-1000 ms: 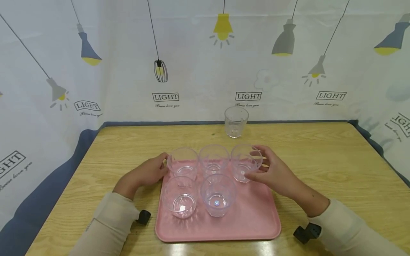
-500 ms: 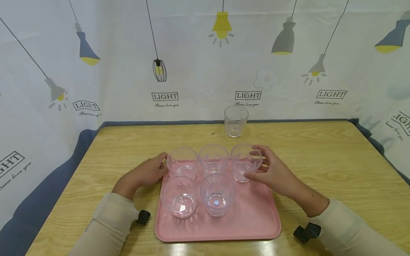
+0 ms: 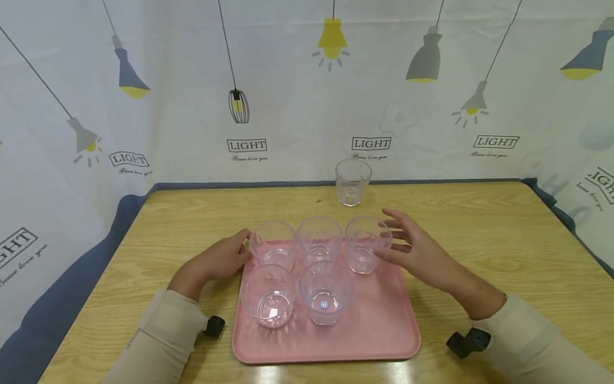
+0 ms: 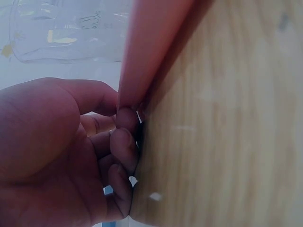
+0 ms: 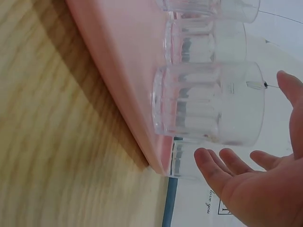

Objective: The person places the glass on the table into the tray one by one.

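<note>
A pink tray (image 3: 379, 330) carries several clear plastic tumblers, three in the back row and two in front. My left hand (image 3: 218, 260) is at the tray's left edge; in the left wrist view its thumb and curled fingers pinch the tray's rim (image 4: 151, 42). Beside the back right tumbler (image 3: 361, 253) is my right hand (image 3: 427, 258), its fingers spread. The right wrist view shows a gap between that hand (image 5: 265, 189) and the upright tumbler (image 5: 203, 101).
Another clear tumbler (image 3: 353, 184) stands behind the tray near the table's back edge. The wooden table (image 3: 503, 234) borders a white curtain (image 3: 288, 64) printed with lamps. The tray's front right part (image 3: 384, 304) bears no tumbler.
My right hand has let go of the back right tumbler, its fingers opening and drawing a little to the right. The left hand and tray have stayed in place.
</note>
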`<control>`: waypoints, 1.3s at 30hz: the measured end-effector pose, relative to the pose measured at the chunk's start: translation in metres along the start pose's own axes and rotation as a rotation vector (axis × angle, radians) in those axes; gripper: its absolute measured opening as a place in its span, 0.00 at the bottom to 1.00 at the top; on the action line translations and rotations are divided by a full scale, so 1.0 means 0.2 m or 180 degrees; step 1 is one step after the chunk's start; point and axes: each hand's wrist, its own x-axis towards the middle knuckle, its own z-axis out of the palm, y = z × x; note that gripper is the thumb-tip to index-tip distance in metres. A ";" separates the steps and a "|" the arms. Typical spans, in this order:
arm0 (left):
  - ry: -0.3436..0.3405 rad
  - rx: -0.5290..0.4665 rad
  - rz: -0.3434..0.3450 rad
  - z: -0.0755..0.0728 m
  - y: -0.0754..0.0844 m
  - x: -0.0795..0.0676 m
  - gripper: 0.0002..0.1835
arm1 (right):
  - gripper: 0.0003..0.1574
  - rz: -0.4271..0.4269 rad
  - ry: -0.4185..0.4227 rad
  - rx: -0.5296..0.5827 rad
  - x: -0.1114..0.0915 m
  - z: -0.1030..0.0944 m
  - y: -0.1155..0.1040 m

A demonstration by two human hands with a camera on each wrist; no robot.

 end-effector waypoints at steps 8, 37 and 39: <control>0.0022 -0.0003 -0.0019 -0.01 -0.01 0.00 0.16 | 0.45 0.0119 0.0122 -0.0179 0.04 -0.10 -0.03; 0.0037 -0.0040 -0.0005 0.01 -0.01 -0.01 0.14 | 0.50 0.0319 0.0174 -0.0544 0.40 -0.24 0.04; 0.0040 -0.0021 0.0013 0.00 0.00 -0.01 0.14 | 0.51 0.0317 0.0181 -0.0549 0.43 -0.24 0.04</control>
